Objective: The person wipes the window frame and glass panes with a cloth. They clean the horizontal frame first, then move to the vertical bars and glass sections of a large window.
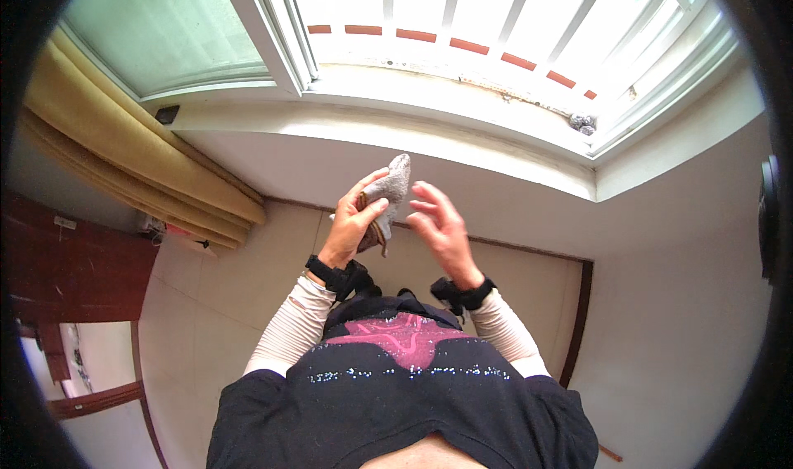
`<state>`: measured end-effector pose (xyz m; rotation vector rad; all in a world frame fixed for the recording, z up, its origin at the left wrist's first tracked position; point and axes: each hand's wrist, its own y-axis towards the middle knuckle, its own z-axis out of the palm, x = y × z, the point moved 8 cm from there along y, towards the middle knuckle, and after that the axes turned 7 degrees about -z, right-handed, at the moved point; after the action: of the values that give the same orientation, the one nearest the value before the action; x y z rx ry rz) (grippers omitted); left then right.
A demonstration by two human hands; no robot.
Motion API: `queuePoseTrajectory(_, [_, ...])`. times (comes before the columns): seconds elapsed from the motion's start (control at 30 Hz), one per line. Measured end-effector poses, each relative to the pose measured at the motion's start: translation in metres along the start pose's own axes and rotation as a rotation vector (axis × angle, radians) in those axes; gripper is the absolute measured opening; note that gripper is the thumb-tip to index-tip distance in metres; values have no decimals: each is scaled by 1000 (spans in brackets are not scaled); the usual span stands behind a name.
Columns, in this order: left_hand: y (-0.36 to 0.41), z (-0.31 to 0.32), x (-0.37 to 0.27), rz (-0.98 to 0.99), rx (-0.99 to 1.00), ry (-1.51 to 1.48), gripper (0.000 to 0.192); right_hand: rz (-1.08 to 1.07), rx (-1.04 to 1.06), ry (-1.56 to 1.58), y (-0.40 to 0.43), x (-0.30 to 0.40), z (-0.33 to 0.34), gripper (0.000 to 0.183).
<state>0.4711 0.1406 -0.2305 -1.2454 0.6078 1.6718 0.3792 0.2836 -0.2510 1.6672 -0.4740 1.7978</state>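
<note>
My left hand grips a folded grey cloth with brown striped edging, its thumb lying across the near face. One end of the cloth points up toward the window sill, and a darker brown part hangs below the fingers. Just right of the cloth, my right hand is raised with its fingers apart and slightly bent, holding nothing. A small gap separates it from the cloth. Both wrists wear black straps over pale ribbed sleeves.
Ahead is a window sill below an open sliding window with bars. Crumpled foil-like lumps lie in its right corner. A yellow curtain hangs at left above dark red wooden furniture. A small dark object sits at the sill's left end.
</note>
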Motion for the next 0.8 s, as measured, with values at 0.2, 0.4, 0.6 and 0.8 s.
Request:
queuePoseTrajectory(0.2, [-2,-29,7,-81,17,-114,57,-71,130,-71,20,-10,58,70])
queuePoseTrajectory(0.4, [-3,-33,14,-126,27,-50,54,175,67,173,29,-25,54,60])
queuePoseTrajectory(0.6, [-6,-30,20,-195,45,145,55,78,115,119,28,-20,65,59])
queuePoseTrajectory(0.8, [-7,-27,29,-38,-20,182,61,237,12,333,23,-40,53,49])
